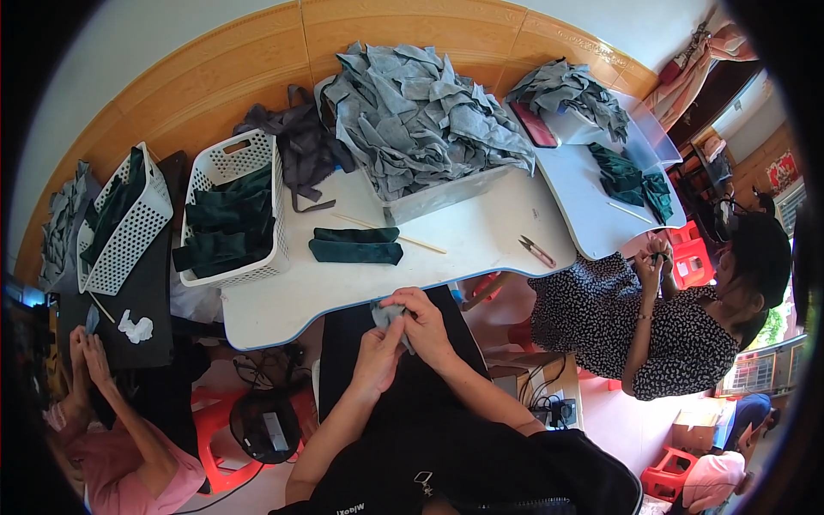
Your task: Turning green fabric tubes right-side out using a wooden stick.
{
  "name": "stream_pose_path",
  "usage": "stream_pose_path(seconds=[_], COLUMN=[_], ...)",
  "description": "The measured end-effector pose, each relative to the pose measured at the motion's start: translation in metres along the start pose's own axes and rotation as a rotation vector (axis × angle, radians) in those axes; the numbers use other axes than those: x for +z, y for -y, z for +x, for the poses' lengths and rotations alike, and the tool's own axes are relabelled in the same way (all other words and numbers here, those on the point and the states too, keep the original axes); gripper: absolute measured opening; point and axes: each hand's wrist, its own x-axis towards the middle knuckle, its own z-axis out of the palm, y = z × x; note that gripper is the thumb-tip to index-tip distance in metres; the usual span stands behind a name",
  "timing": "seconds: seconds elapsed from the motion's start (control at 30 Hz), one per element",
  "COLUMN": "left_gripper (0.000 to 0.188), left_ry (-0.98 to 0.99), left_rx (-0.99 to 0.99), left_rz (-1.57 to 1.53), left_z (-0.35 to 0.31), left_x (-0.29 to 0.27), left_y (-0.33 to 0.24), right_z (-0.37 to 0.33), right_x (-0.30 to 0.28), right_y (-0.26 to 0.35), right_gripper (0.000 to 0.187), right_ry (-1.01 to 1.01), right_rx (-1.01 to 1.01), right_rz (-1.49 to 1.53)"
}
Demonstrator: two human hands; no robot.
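A small piece of grey fabric [385, 312] is pinched between my two hands, in front of the table's near edge. My left hand [376, 359] grips it from below. Bent over its top and right side are the fingers of my right hand [424, 326]. Part of the fabric is hidden behind the fingers. Beyond my hands, two dark green fabric pieces [356, 249] lie side by side on the white table [463, 249]. A thin wooden stick [421, 245] slants beside them, and a pair of thread snips [537, 251] rests farther right.
A large bin [446, 196] heaped with grey fabric stands at the back. On the left, white perforated baskets [279, 215] [154, 215] hold dark green fabric. Dark grey cloth [300, 150] lies between basket and bin. People work at both sides, near a red stool [210, 429].
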Motion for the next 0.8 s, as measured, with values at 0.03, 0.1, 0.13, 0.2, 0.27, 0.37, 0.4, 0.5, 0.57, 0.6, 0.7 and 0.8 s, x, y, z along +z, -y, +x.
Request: stream_pose_path(seconds=[0.03, 0.1, 0.13, 0.2, 0.27, 0.37, 0.4, 0.5, 0.57, 0.6, 0.7, 0.8], left_gripper=[0.031, 0.031, 0.031, 0.034, 0.036, 0.036, 0.036, 0.036, 0.037, 0.034, 0.023, 0.016], left_ry=[-0.027, -0.088, -0.138, -0.301, -0.415, -0.468, -0.466, -0.396, -0.232, -0.192, -0.021, -0.201], left_rx=[-0.036, 0.144, 0.201, 0.343, 0.452, 0.530, 0.537, 0.550, 0.449, 0.382, 0.256, 0.690], left_rz=[0.038, -0.023, -0.063, 0.078, 0.334, 0.756, 0.788, 0.820, 0.773, 0.728, 0.861, 0.758], left_z=[0.001, 0.003, 0.005, 0.010, 0.015, 0.020, 0.022, 0.024, 0.023, 0.020, 0.016, 0.005], left_x=[0.003, 0.013, 0.018, 0.022, 0.018, -0.003, -0.010, -0.030, -0.039, -0.042, -0.045, -0.037], left_y=[0.004, 0.013, 0.015, 0.015, 0.010, -0.005, -0.006, -0.008, -0.007, -0.007, -0.016, -0.027], right_z=[0.001, 0.002, 0.002, 0.000, -0.003, -0.009, -0.012, -0.020, -0.023, -0.025, -0.022, -0.014], right_x=[0.000, 0.003, 0.007, 0.013, 0.019, 0.022, 0.022, 0.016, 0.005, 0.001, -0.011, -0.014], right_y=[-0.002, -0.006, -0.008, -0.013, -0.020, -0.032, -0.035, -0.038, -0.035, -0.032, -0.022, -0.017], right_gripper=[0.032, 0.029, 0.027, 0.023, 0.020, 0.021, 0.021, 0.019, 0.016, 0.018, 0.025, 0.033], right_ry=[-0.039, -0.102, -0.124, -0.165, -0.193, -0.167, -0.110, 0.120, 0.372, 0.472, 0.717, 0.623], right_rx=[0.015, 0.040, 0.048, 0.040, 0.000, 0.109, 0.141, 0.356, 0.646, 0.749, 0.981, 0.969], right_rz=[-0.014, -0.065, -0.101, -0.145, -0.150, -0.090, 0.019, 0.396, 0.631, 0.717, 1.103, 1.238])
